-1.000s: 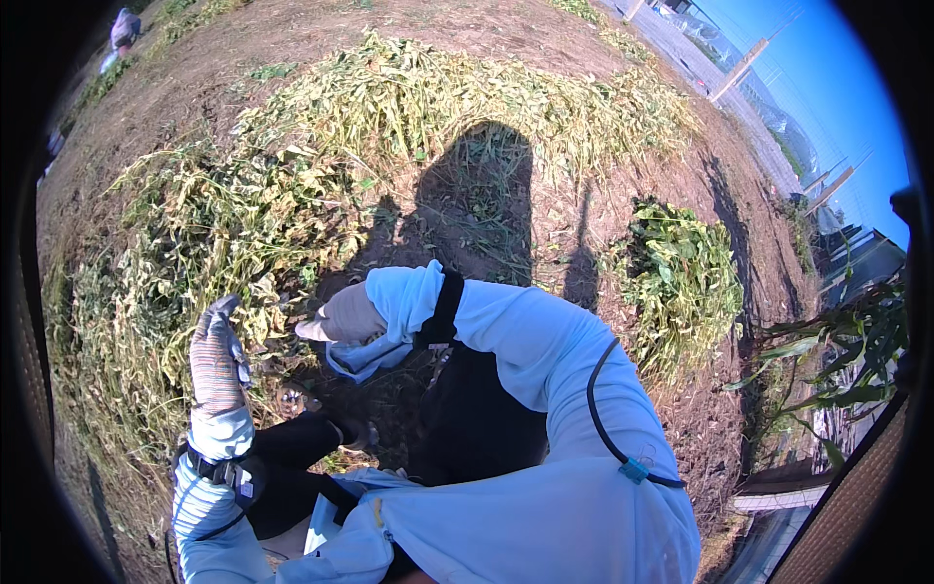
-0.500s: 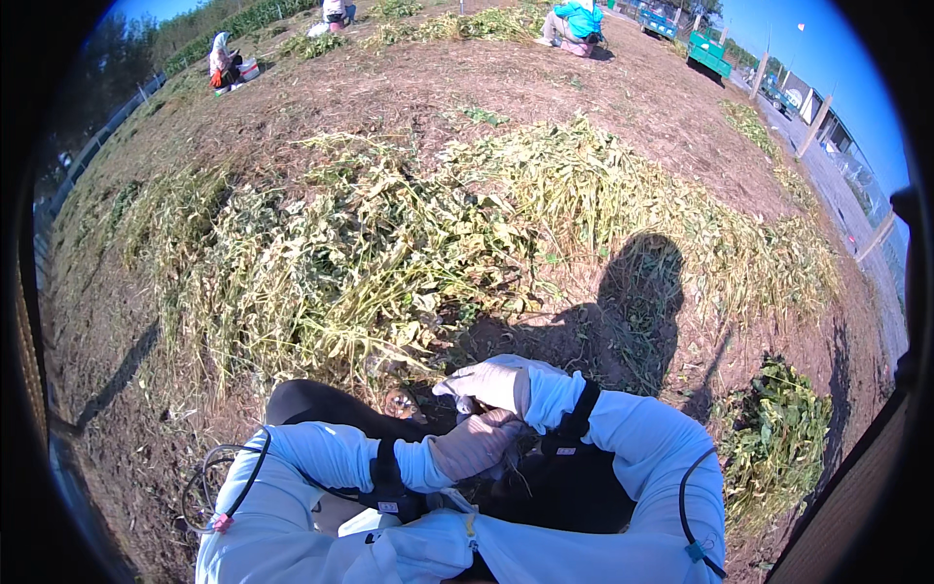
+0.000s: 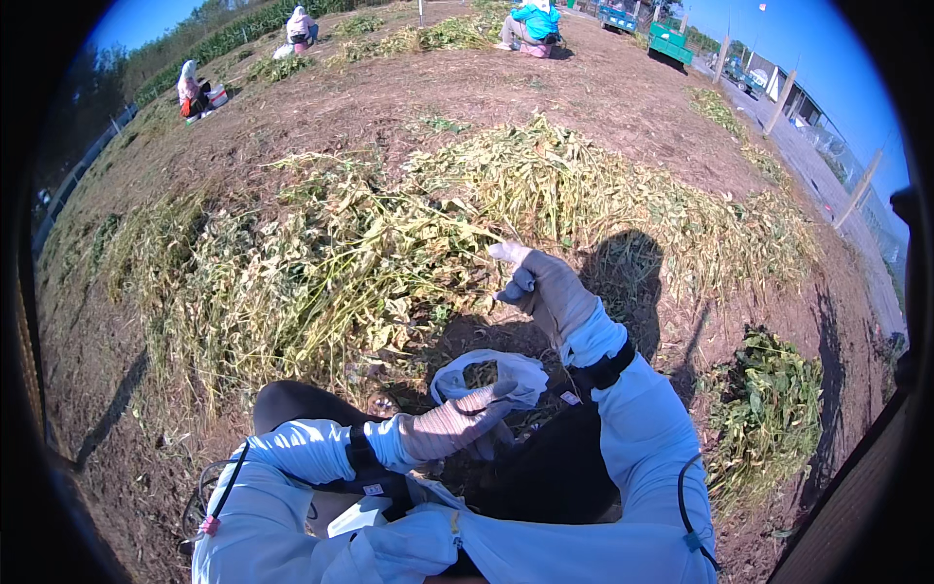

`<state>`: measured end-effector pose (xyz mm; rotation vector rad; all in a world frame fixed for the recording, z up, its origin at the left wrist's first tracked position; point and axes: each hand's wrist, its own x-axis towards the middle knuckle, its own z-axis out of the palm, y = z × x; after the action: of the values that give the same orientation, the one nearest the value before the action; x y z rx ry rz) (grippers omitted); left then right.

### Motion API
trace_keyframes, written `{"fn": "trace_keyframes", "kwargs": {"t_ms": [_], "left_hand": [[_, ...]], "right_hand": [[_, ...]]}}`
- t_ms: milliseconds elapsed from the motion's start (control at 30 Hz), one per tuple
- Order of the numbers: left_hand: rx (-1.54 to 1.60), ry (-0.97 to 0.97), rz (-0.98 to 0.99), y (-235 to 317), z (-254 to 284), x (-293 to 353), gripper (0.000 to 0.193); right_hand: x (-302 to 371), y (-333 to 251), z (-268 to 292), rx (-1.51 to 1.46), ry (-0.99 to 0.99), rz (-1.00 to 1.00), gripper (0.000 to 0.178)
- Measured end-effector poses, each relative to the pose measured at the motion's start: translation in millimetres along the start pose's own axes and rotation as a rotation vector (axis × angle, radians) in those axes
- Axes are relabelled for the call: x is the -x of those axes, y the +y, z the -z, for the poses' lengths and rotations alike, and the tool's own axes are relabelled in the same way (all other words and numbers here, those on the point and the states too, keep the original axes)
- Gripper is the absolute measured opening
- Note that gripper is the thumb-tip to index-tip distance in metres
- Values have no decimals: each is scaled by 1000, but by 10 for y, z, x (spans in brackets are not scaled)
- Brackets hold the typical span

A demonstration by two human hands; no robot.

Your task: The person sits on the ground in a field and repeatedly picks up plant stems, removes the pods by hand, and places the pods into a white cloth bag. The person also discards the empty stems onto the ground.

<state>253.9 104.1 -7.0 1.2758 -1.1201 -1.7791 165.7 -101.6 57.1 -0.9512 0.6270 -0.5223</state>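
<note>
In the middle, my gloved right hand (image 3: 553, 292) reaches out over a heap of yellowing leafy plants (image 3: 331, 263). Its thumb and forefinger close on the end of a pale plant stem (image 3: 477, 227), while the other fingers curl in. My gloved left hand (image 3: 457, 423) stays low over my lap. It holds the rim of a thin whitish plastic bag (image 3: 525, 375), whose mouth gapes upward. What the bag contains cannot be made out. Both hands wear pale gloves with greyish fingertips.
Another band of cut plants (image 3: 632, 200) stretches to the right. A greener clump (image 3: 769, 419) lies at my right side. Farther off, several people sit on the bare soil, one in a blue jacket (image 3: 538, 19). A green cart (image 3: 670, 44) and posts stand beyond.
My right hand has left my left hand and moved forward to the plant heap, taking a stem. The plastic bag now shows open by my left hand. The view has shifted slightly.
</note>
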Motion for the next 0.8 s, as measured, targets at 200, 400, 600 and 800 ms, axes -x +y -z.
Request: {"fn": "trace_keyframes", "kwargs": {"t_ms": [200, 400, 600, 800], "left_hand": [[40, 49, 6, -76, -52, -77, 55], [74, 120, -74, -57, -67, -30, 41], [12, 167, -29, 243, -102, 147, 37], [-90, 155, 50, 415, 66, 83, 42]], "right_hand": [[93, -89, 325, -56, 95, 536, 24], [-281, 362, 372, 9, 193, 495, 29], [-333, 653, 186, -88, 75, 458, 23], [-290, 552, 214, 74, 206, 434, 28]]}}
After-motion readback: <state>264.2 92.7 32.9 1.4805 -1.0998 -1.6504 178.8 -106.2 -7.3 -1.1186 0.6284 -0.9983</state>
